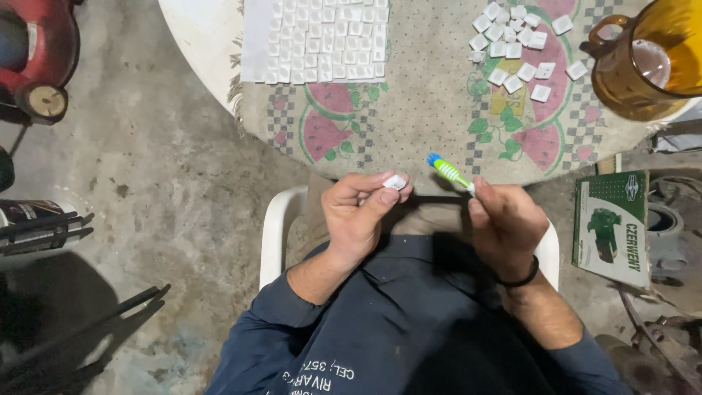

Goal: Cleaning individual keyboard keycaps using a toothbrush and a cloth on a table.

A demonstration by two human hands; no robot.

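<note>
My left hand (358, 216) pinches a small white square key cap (395, 182) between thumb and fingers, just below the table edge. A green and white toothbrush (450, 172) with a blue bristle head is gripped in my right hand (504, 223), its head pointing up-left toward the cap, a short gap apart. On the patterned tablecloth (424, 110) several white caps lie in neat rows (325, 36) on a white sheet. A loose pile of white caps (519, 47) lies farther right.
An amber glass jug (643, 66) stands at the table's right edge. I sit on a white plastic chair (276, 230). A green box (610, 227) lies on the concrete floor at right; a red machine (36, 51) and dark tools (44, 227) at left.
</note>
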